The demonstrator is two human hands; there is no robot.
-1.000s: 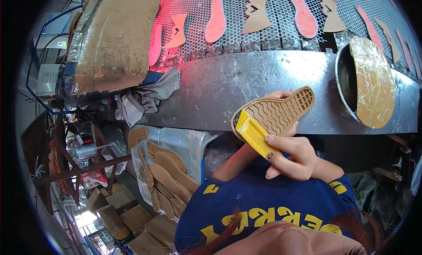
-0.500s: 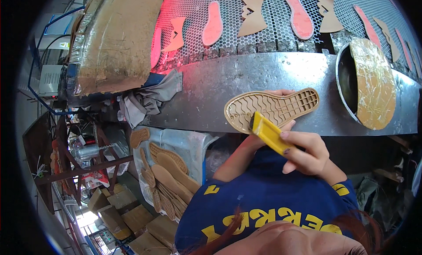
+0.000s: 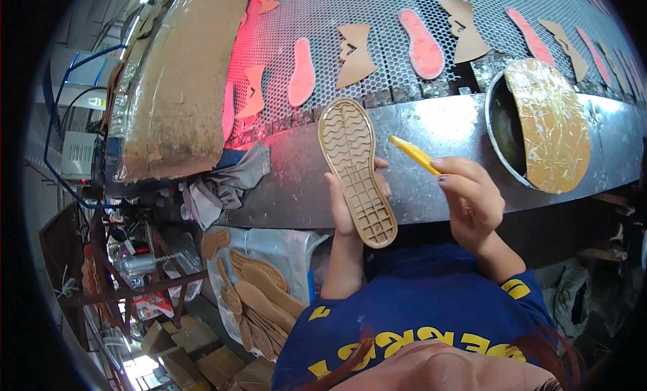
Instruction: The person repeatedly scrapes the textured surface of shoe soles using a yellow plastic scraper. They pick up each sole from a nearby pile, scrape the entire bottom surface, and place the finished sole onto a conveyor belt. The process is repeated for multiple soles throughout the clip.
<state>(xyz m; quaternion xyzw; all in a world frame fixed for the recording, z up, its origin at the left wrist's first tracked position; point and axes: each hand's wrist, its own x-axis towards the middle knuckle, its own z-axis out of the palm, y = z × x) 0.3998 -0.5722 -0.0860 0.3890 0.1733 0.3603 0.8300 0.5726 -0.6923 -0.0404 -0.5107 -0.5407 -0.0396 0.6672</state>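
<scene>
A tan shoe sole (image 3: pixel 349 158) with wavy and grid tread faces up above the metal bench edge. My left hand (image 3: pixel 340 205) grips it from beneath, the thumb at one side and fingertips showing at the other. To its right, my right hand (image 3: pixel 475 202) pinches a flat yellow brush (image 3: pixel 412 153) between thumb and fingers. The brush is seen nearly edge-on, apart from the sole, and its bristles cannot be made out. Right of that hand stands a round metal pot (image 3: pixel 494 145), partly covered by a tape-wrapped yellowish board (image 3: pixel 552 131).
Beyond the metal bench (image 3: pixel 296 189), a mesh conveyor (image 3: pixel 384 13) carries pink insoles (image 3: pixel 422 46) and tan cut pieces (image 3: pixel 356 54). A grey cloth (image 3: pixel 239 182) lies left, near a large cardboard sheet (image 3: pixel 172 87). Several soles (image 3: pixel 266 293) are piled on a plastic-covered surface at lower left.
The sole has swung from lying crosswise to pointing away from me, moving left. My right hand has drawn the brush off it, up and right. Pieces on the conveyor appear shifted left and nearer.
</scene>
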